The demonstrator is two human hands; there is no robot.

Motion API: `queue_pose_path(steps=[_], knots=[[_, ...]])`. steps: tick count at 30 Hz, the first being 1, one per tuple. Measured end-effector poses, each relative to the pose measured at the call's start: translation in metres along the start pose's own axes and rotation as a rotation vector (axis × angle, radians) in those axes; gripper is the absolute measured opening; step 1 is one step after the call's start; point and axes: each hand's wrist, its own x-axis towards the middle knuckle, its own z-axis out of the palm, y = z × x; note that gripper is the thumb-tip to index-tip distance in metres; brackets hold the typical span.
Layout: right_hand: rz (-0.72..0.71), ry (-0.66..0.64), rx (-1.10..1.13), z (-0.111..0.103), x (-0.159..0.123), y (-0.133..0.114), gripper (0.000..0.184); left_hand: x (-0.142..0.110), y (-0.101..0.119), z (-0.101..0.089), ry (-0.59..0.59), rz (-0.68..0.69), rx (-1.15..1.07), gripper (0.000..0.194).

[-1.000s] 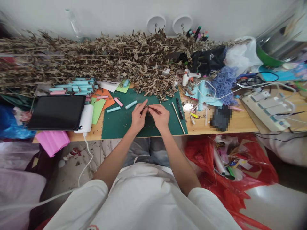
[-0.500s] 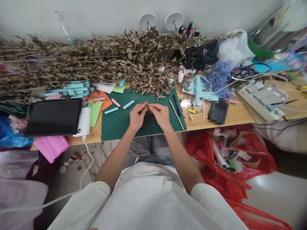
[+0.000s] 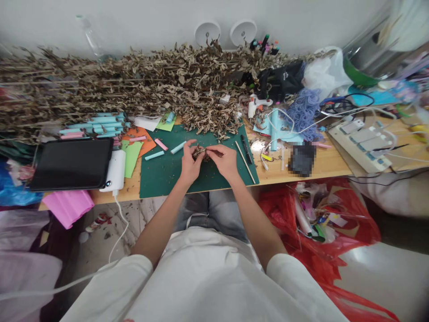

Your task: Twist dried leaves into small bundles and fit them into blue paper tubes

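Note:
Over the green cutting mat (image 3: 161, 179), my left hand (image 3: 191, 164) holds a small clump of dried leaves (image 3: 198, 153) between thumb and fingers, its index finger raised and curved. My right hand (image 3: 225, 160) pinches at the same brown leaves from the other side, its fingertips closed. The two hands nearly meet. Two light blue paper tubes (image 3: 178, 147) and a pink paper tube (image 3: 161, 144) lie on the mat left of my hands. A thin stick (image 3: 245, 163) and a black pen (image 3: 247, 150) lie to their right. Loose dried leaves (image 3: 214, 120) spread over the mat's far edge.
A long heap of dried stems (image 3: 134, 85) fills the back. A black tablet (image 3: 72, 164), a white power bank (image 3: 115, 172) and a stack of rolled tubes (image 3: 103, 125) stand left. Right are a glue gun (image 3: 258, 105), blue yarn (image 3: 304, 112) and a power strip (image 3: 362, 143).
My left index finger has lifted away from the pinch, so more of the leaf clump shows. My right hand stays at the leaves. The view has shifted slightly.

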Motion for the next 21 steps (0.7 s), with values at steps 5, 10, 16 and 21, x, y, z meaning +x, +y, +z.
queue_pose_path(steps=[5, 10, 16, 21], knots=[[0.024, 0.017, -0.032, 0.002, -0.003, -0.001, 0.014, -0.001, 0.002, -0.001, -0.002, -0.01, 0.098, 0.016], [0.046, 0.1, -0.026, 0.005, -0.008, -0.004, 0.014, -0.003, 0.012, -0.002, -0.042, 0.047, 0.068, 0.024], [0.067, 0.12, -0.01, 0.012, -0.012, -0.005, 0.014, -0.005, 0.016, -0.003, -0.046, 0.013, 0.033, 0.031], [0.118, 0.083, 0.061, 0.013, -0.012, -0.004, 0.016, -0.002, 0.008, -0.002, -0.027, 0.027, 0.032, 0.021]])
